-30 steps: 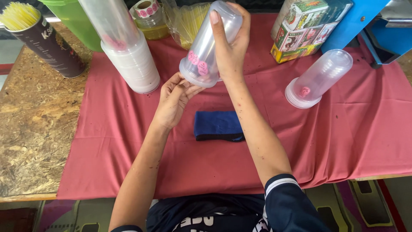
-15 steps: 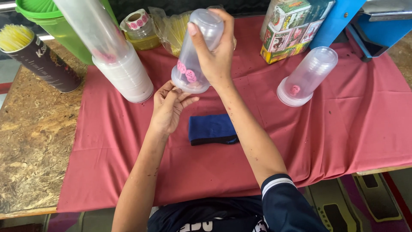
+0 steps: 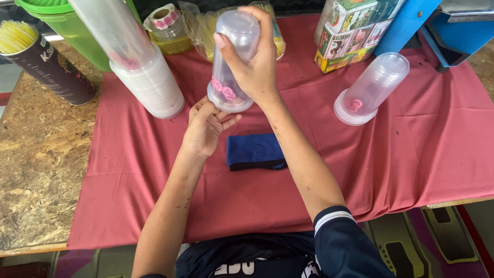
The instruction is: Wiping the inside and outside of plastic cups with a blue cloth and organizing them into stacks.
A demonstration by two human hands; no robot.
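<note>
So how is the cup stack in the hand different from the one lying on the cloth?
The held cup stack is gripped by the right hand above the red cloth, while the lying cup stack rests on its side, untouched. The held one shows several pink stickers near its rim; the lying one shows just one. Both are clear plastic.

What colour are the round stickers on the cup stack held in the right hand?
Pink, on the clear cup stack gripped by the right hand; the head view shows them near the rim.
</note>
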